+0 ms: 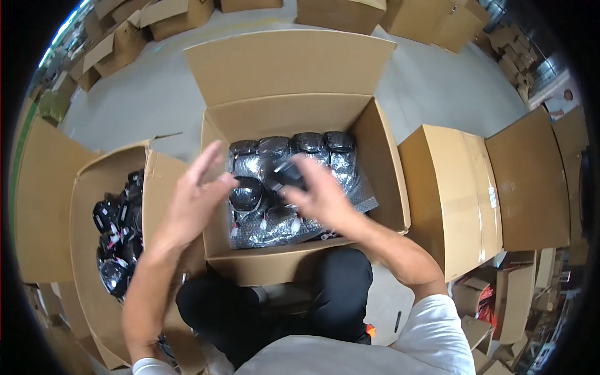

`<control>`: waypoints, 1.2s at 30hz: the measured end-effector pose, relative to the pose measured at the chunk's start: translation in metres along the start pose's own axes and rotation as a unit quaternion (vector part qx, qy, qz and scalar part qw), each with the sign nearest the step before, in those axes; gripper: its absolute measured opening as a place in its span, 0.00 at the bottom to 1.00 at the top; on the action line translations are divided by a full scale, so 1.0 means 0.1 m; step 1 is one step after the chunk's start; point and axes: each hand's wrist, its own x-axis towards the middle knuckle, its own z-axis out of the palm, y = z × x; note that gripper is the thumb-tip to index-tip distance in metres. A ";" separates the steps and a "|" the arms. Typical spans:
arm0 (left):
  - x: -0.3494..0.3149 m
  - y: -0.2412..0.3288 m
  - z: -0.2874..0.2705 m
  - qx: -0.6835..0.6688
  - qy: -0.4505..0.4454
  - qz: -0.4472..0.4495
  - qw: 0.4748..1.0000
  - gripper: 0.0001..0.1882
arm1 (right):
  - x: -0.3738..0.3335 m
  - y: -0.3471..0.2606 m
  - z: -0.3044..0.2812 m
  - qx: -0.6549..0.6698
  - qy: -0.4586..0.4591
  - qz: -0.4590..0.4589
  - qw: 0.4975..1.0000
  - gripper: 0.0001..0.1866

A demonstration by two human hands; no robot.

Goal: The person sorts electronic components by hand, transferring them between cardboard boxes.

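My left hand (199,203) hovers at the left wall of the middle cardboard box, fingers spread and nothing in it. Over the box, my right hand (322,195) grips a black glossy plastic part (289,175), smeared by motion. Below, the box (287,112) holds a back row of similar black parts (274,146) lying on clear bubble wrap (272,237). A rounded black part (246,194) sits nearer, right beside my left fingertips. Thin wires with white connectors (295,224) hang from the parts toward me.
At my left an open carton (76,206) holds a loose heap of black wired parts (119,228). Another cardboard box (459,200) stands close on the right. Several more cartons (340,14) line the far floor. A dark pen-like thing (397,321) lies on the floor near my right arm.
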 end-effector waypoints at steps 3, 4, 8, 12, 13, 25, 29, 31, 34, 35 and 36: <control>-0.31 0.11 -0.45 0.061 0.005 0.056 0.997 0.36 | 0.03 1.19 -0.52 0.086 0.121 0.185 0.971 0.27; -0.37 0.06 -0.59 0.060 0.026 0.044 0.997 0.35 | -0.05 1.76 -0.72 0.018 0.162 0.239 0.957 0.27; -0.86 -0.03 -1.08 0.018 0.125 -0.031 0.991 0.33 | -0.21 2.64 -0.43 0.218 0.173 0.419 0.864 0.27; -1.35 -0.24 -1.44 0.005 0.143 -0.019 0.990 0.32 | -0.30 2.64 -0.27 -0.008 0.018 0.541 0.840 0.30; -1.43 -0.21 -1.51 0.005 0.173 -0.003 0.985 0.31 | -0.34 2.75 -0.42 -0.360 -0.193 0.407 0.817 0.29; -2.32 -2.04 -3.45 0.282 0.488 -0.175 0.807 0.34 | -0.38 2.40 -0.17 -0.212 -0.279 0.261 0.899 0.29; -1.87 -2.33 -3.48 0.454 0.456 -0.304 0.702 0.46 | -0.54 2.10 -0.14 -0.258 -0.296 0.181 0.902 0.23; -1.72 -2.41 -3.52 0.562 0.363 -0.291 0.684 0.48 | -0.55 1.91 -0.11 -0.288 -0.282 0.132 0.906 0.23; -1.32 -2.61 -3.62 0.713 0.213 -0.233 0.626 0.40 | -0.57 1.87 -0.14 -0.267 -0.305 0.197 0.893 0.26; -1.43 -2.92 -3.86 0.776 0.176 -0.157 0.585 0.30 | -0.55 1.91 -0.03 -0.304 -0.303 0.191 0.883 0.26; -1.22 -2.73 -3.79 0.751 0.110 -0.176 0.626 0.23 | -0.66 1.91 -0.12 -0.307 -0.288 0.157 0.894 0.25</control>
